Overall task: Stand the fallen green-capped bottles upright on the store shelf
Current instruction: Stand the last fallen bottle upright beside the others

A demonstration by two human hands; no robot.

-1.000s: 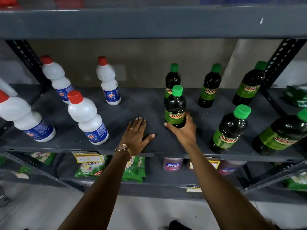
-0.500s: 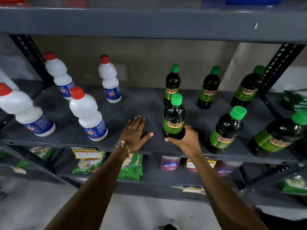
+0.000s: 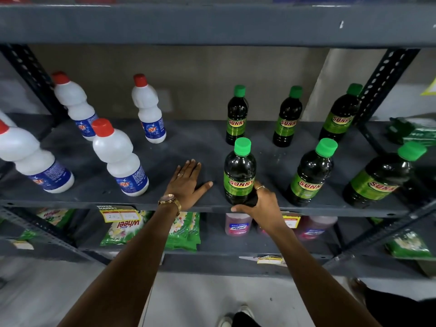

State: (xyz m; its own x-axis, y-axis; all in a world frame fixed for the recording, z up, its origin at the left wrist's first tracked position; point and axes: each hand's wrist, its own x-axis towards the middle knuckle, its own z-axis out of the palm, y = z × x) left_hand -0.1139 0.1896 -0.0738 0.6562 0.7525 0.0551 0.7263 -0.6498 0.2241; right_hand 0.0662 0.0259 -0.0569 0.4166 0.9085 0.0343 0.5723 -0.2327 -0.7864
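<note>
Several dark bottles with green caps and green SUNNY labels stand upright on the grey shelf (image 3: 188, 147). My right hand (image 3: 262, 206) grips the base of the front-middle green-capped bottle (image 3: 239, 171), which stands near the shelf's front edge. Behind it stands another green-capped bottle (image 3: 236, 114), with two more at the back right (image 3: 287, 116) (image 3: 339, 114). Two larger-looking ones stand at the front right (image 3: 311, 173) (image 3: 382, 175). My left hand (image 3: 186, 182), with a watch on its wrist, lies flat and open on the shelf just left of the held bottle.
White bottles with red caps (image 3: 118, 156) (image 3: 148, 109) (image 3: 73, 105) (image 3: 30, 159) stand on the shelf's left half. Above is another shelf board (image 3: 212, 22). The lower shelf holds green detergent packets (image 3: 125, 230) and pink bottles (image 3: 237, 224). Perforated uprights (image 3: 382, 83) flank the right side.
My right hand has drawn the front-middle bottle slightly toward the shelf's front edge. My left hand has stayed flat on the shelf. The camera view shifted a little.
</note>
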